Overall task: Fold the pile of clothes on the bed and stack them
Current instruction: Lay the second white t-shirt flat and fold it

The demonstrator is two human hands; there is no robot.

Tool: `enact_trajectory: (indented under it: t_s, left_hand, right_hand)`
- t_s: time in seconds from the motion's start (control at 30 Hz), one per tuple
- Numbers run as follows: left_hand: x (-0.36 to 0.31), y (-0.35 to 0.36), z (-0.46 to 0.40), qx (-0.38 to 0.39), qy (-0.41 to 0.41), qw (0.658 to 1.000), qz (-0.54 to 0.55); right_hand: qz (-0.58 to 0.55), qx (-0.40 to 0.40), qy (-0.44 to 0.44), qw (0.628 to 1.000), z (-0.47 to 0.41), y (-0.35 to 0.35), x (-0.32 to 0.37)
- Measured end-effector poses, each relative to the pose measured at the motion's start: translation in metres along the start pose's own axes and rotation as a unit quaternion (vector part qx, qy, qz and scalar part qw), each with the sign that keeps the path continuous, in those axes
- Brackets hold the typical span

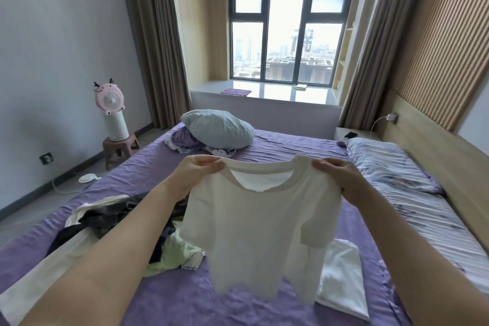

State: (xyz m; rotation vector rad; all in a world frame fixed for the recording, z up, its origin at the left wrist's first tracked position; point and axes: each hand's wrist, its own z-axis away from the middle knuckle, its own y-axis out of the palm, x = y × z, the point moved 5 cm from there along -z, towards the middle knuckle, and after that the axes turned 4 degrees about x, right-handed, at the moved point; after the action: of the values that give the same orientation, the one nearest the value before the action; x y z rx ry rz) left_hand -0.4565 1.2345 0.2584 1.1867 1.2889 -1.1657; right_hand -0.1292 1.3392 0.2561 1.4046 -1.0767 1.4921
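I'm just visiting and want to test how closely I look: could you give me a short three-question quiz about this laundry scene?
1. True or false: the cream T-shirt lies flat on the purple bedsheet.
2. Where do the left hand and right hand grip the T-shirt? A) the hem B) the shoulders, either side of the neckline C) the sleeve ends
3. Fill in: the unfolded pile of clothes lies on the person's ___ side, while a folded white garment lies on the other.

Key: 1 false, it hangs in the air from both hands; 2 B; 3 left.
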Motion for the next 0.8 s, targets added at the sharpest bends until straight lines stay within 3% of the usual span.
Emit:
enact_trajectory:
  t_s: [0.13, 0.23, 0.3, 0.37, 0.47, 0.67, 0.8]
  left_hand:
    - [-0.006, -0.005, 0.008, -0.07, 0.028, 0.997, -0.002]
    - [-0.015, -0.011, 0.016, -0.14, 0.095, 0.974, -0.15]
    - [-0.017, -0.012, 0.023, -0.166, 0.126, 0.94, -0.27]
    - [-0.016, -0.015, 0.033, -0.178, 0.137, 0.919, -0.323]
    - [-0.01, -0.025, 0.051, -0.171, 0.121, 0.901, -0.38]
    - [0.005, -0.06, 0.103, -0.138, 0.091, 0.881, -0.443]
    - [0.007, -0.072, 0.117, -0.066, 0.102, 0.903, -0.413]
  right_hand:
    - [0.003, -0.043, -0.062, 0.997, 0.018, 0.004, 0.012]
    - [0.04, -0.105, -0.098, 0.989, 0.035, 0.01, 0.017]
    - [0.136, -0.142, -0.119, 0.973, 0.05, 0.016, 0.019]
    - [0.242, -0.163, -0.133, 0.947, 0.068, 0.025, 0.02]
    - [0.299, -0.178, -0.147, 0.926, 0.1, 0.038, 0.015]
    - [0.309, -0.174, -0.125, 0.927, 0.164, 0.068, -0.008]
    - [0.297, -0.165, -0.107, 0.934, 0.191, 0.083, -0.017]
